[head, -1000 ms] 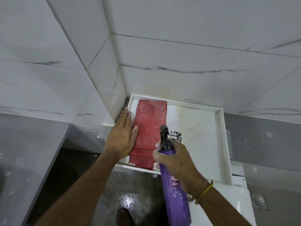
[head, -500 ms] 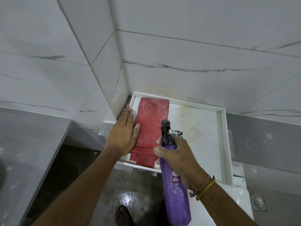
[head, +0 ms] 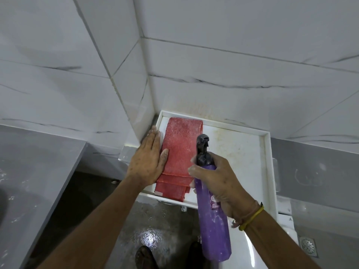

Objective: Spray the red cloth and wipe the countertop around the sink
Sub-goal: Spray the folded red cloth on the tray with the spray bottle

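left hand (head: 148, 160) lies flat, open, pinning the folded red cloth (head: 179, 150); right hand (head: 217, 181) grips the purple spray bottle (head: 211, 218). better aim the nozzle at the cloth's middle.

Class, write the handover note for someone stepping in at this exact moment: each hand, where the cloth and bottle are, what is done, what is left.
Left hand: flat, palm down, on the left edge of the folded red cloth, pinning it.
Right hand: gripping the purple spray bottle, its black nozzle over the cloth's right side.
The cloth lies along the left side of the white tray in the tiled corner.
Done: cloth laid out, bottle aimed. Whether any spray has landed cannot be told.
Left: spray the cloth, then wipe the countertop around the sink.
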